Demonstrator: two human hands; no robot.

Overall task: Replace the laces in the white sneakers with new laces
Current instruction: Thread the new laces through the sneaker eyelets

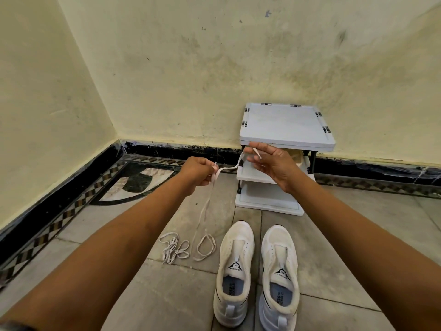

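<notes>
Left hand: fingers curled round lace.
Right hand: fingers pinching lace end.
Sneakers: unlaced, on floor.

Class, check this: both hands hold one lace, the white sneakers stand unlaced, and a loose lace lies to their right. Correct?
One error: in the head view the loose lace lies to the left of the white sneakers, not the right. The rest holds.

unlaced white sneakers stand paired, loose laces lie beside
</notes>
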